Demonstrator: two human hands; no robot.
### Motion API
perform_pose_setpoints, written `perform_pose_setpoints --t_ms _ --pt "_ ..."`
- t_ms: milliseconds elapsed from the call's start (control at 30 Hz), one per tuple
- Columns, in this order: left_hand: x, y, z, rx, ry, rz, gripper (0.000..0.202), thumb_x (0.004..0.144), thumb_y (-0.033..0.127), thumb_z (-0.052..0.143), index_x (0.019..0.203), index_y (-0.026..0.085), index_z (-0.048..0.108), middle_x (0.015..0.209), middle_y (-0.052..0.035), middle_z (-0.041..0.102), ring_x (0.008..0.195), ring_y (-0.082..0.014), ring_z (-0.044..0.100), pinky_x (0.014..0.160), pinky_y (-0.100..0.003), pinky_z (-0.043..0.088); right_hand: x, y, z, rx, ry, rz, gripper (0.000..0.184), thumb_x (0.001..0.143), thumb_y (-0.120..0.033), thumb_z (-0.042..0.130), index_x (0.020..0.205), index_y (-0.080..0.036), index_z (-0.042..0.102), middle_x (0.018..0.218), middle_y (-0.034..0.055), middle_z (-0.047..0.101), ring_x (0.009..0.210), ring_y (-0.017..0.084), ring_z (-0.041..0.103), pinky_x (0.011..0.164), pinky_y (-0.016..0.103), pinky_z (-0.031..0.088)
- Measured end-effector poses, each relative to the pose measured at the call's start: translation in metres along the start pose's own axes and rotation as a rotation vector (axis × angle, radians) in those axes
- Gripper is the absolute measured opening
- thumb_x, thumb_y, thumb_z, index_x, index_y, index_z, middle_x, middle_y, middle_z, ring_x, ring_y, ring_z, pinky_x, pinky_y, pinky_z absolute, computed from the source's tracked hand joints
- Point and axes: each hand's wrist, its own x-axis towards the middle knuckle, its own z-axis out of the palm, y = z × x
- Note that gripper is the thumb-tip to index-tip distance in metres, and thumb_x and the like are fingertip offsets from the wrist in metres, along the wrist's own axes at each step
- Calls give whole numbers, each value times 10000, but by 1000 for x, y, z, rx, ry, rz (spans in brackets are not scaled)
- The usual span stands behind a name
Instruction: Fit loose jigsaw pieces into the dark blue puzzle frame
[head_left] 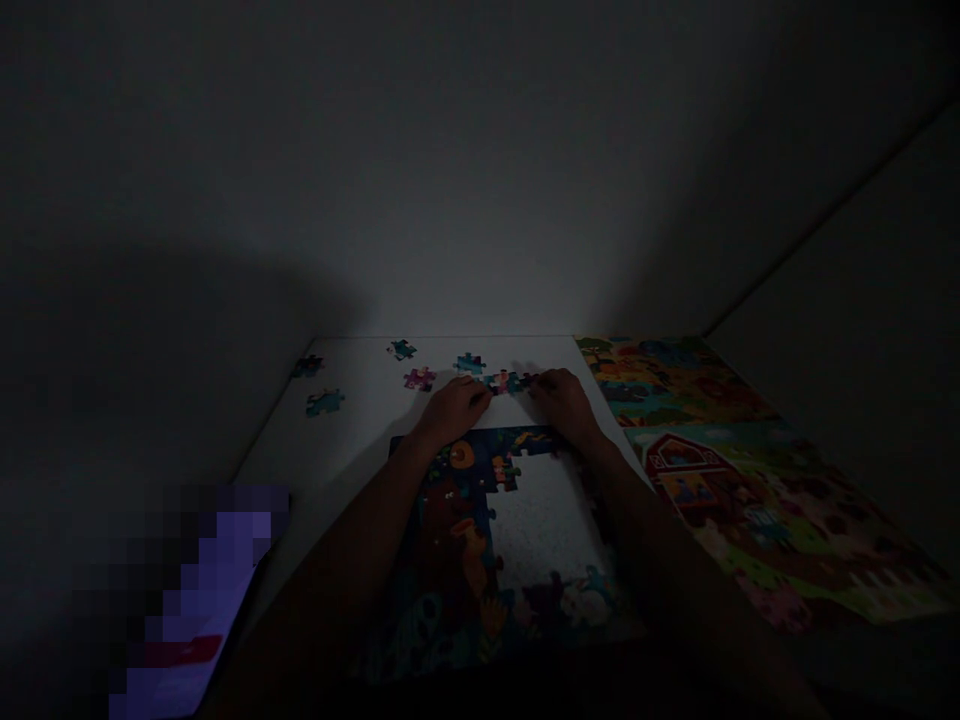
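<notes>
Dim light covers the table. Between my hands, beyond the frame of a partly filled jigsaw puzzle (442, 520), lies a short row of jigsaw pieces (505, 382), pink, teal and dark. My left hand (456, 408) has its fingers closed at the row's left end. At the right end, the fingers of my right hand (562, 402) pinch a dark piece (528, 381). Whether all the pieces in the row interlock is too dark to tell. The puzzle has a dark blue border with a brown animal, and its bare middle shows a pale speckled board (544, 520).
Loose pieces lie beyond and left: a teal piece (469, 363), a pink piece (419, 379), and several others, including a teal one (325, 403). A farm picture (750, 510) and an animal picture (652, 375) lie right. A lit, pixelated screen (217, 590) stands lower left.
</notes>
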Motion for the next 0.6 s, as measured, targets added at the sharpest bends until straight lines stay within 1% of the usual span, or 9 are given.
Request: perform_pose_setpoints --t_ms 67,167,267,367,467,600 --pt "0 -1 0 9 8 8 249 973 281 482 907 183 701 943 -66 632 964 -202 608 881 -316 487 0 5 -1 -76 25 55 213 893 -282 556 1009 -171 696 1070 132 674 1030 265 585 922 386 431" --pt "0 -4 0 57 32 22 230 967 312 511 989 187 703 1042 -85 636 1046 -231 592 952 -360 465 -2 7 -1 -161 -6 90 284 886 -308 589 1130 -198 682 1199 123 656 1110 289 571 943 411 420" --pt "-2 -7 1 131 35 20 286 931 379 588 1142 206 674 1191 -95 623 1149 -272 553 1021 -422 425 -2 6 -1 -173 -69 66 316 907 -276 563 1201 -221 663 1247 105 652 1138 284 574 944 412 423" --pt "-3 -9 1 167 4 7 388 904 428 629 1230 220 638 1272 -93 601 1200 -292 522 1042 -451 400 -1 8 -2 -137 -118 22 334 910 -216 547 1225 -197 654 1229 109 669 1133 263 587 948 392 434" --pt "-3 -9 0 159 -3 -10 349 918 390 611 1219 218 650 1263 -80 616 1186 -278 532 1040 -435 400 1 12 -1 -88 -119 -9 318 913 -189 532 1204 -183 662 1214 106 677 1133 241 591 965 372 432" --pt "-1 -9 -4 147 13 -42 243 933 259 556 1129 233 698 1208 -59 659 1145 -256 566 1042 -420 409 1 16 -1 -73 -83 -7 326 897 -155 522 1187 -189 668 1205 102 673 1137 240 587 969 368 436"
